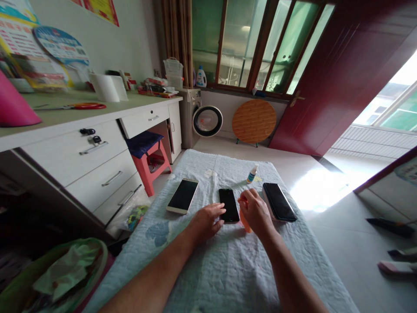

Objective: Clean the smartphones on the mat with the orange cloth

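Observation:
A small black smartphone (pixel 229 205) lies face up on the quilted cloth. My left hand (pixel 208 219) rests at its left edge, fingers loosely apart, with the fingertips touching or nearly touching the side. Just right of that phone, my right hand (pixel 256 206) is closed on an orange object (pixel 245 222); the hand covers much of it, so its kind does not show. A white-framed smartphone (pixel 183 195) lies to the left. On the right lies a black phone (pixel 278 201) with a pale layer under it. A small white bottle with a blue label (pixel 252 174) stands behind my right hand.
The light blue quilted cloth (pixel 221 261) covers the surface before me. A white desk (pixel 81 161) with drawers and a red stool (pixel 151 165) are at left. At lower left is a bin (pixel 104 261). Farther back are an open-doored washing machine (pixel 190 102) and a round wooden tabletop (pixel 254 121).

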